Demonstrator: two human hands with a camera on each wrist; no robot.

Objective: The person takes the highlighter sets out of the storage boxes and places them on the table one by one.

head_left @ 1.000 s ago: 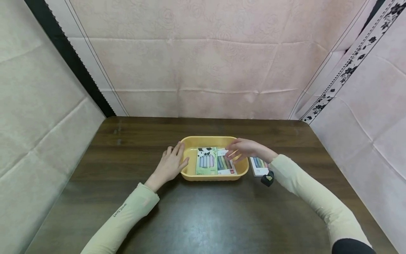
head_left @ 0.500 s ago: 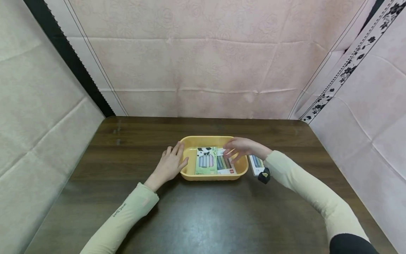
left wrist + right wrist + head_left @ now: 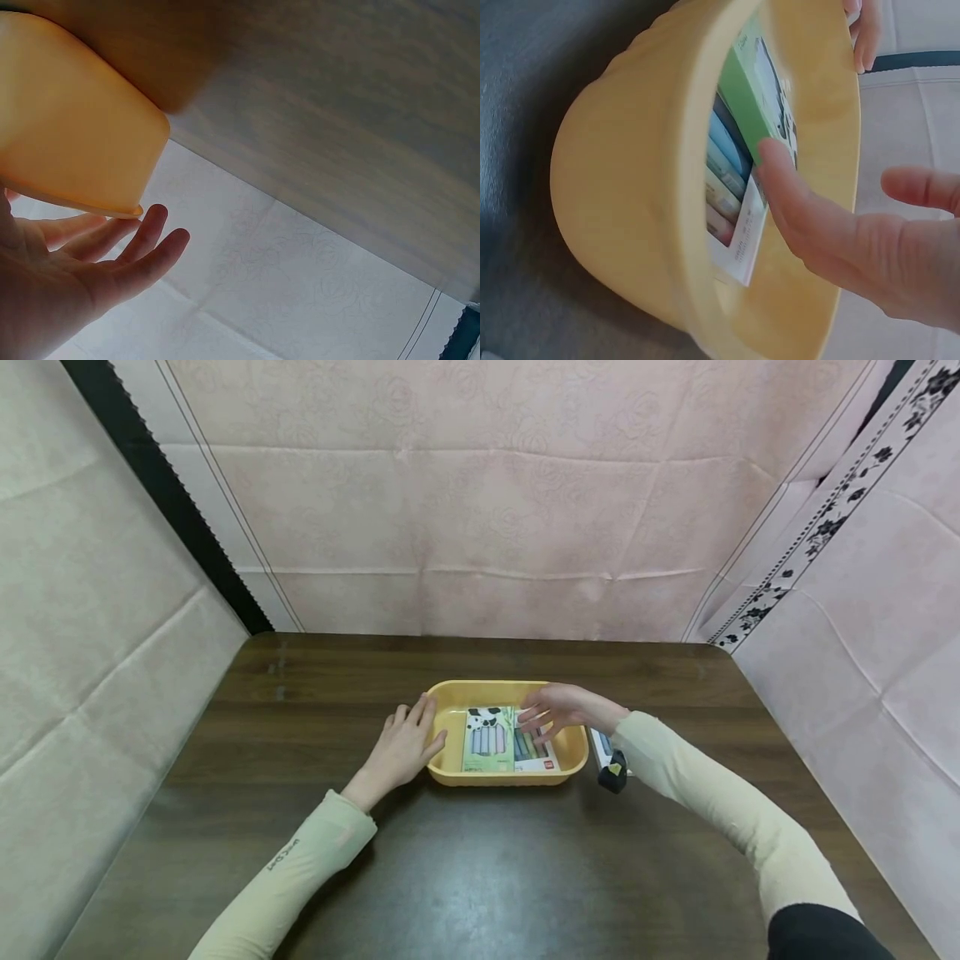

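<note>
A yellow plastic basket stands on the table. Inside lies a green box with a cow print and pastel markers pictured on it, beside a white box of coloured pens or markers. My left hand lies along the basket's left rim, fingers extended; in the left wrist view its fingertips are right at the rim. My right hand hovers over the basket's right side above the white box, fingers loosely bent around nothing. From the right wrist, its thumb overlaps the green box's corner.
Just right of the basket, another white box sits on the dark wooden table, partly covered by the right forearm and a black wrist-worn device. Pale cloth hangs behind the table's far edge and along both sides.
My right hand has drifted a little to the left, farther over the basket, and its wrist now covers more of the white box outside. The left hand and basket stay put.
</note>
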